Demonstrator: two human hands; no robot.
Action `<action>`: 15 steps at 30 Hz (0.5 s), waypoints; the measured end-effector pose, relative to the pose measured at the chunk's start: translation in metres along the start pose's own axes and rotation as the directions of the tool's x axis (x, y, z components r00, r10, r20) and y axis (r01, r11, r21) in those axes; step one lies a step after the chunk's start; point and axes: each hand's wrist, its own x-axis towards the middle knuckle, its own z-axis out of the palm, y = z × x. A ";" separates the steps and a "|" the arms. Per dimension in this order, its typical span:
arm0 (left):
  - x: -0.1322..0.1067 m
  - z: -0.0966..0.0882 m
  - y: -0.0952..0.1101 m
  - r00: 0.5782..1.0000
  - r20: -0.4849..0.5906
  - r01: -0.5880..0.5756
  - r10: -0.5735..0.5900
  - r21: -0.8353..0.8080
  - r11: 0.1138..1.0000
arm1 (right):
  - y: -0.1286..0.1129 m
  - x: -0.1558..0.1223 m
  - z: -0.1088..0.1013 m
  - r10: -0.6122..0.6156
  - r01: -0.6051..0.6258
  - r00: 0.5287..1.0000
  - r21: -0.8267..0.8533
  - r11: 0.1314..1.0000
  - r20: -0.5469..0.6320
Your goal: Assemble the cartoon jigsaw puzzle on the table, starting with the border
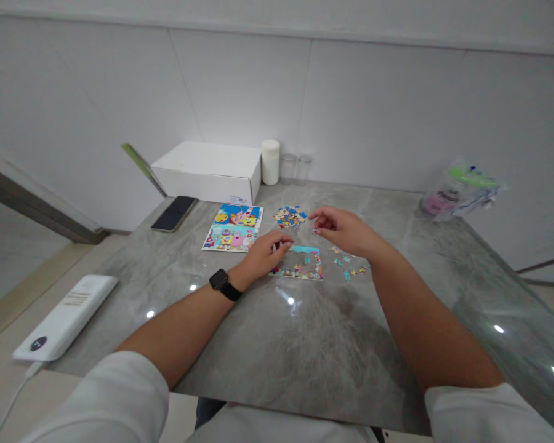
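Note:
A partly built cartoon jigsaw [301,264] lies on the grey marble table [305,344]. My left hand [261,253], with a black watch on its wrist, rests at the puzzle's left edge, fingers curled down on it. My right hand [339,229] hovers just beyond the puzzle, with its fingertips pinched on a small puzzle piece [314,231]. A heap of loose pieces [290,216] lies just left of that hand. Several scattered pieces [351,264] lie right of the puzzle. Two picture cards [234,227] lie to the left.
A white box [210,171], a white cylinder [270,162] and two glass jars [295,167] stand along the back wall. A dark phone [174,213] lies left of the cards. A white power bank [67,317] sits at the near left. A plastic bag [457,191] is at the far right.

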 end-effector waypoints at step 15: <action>0.003 0.003 -0.002 0.991 -0.046 0.120 -0.127 -0.127 0.985 | 0.014 0.018 0.050 -0.029 0.013 0.993 0.137 0.991 0.114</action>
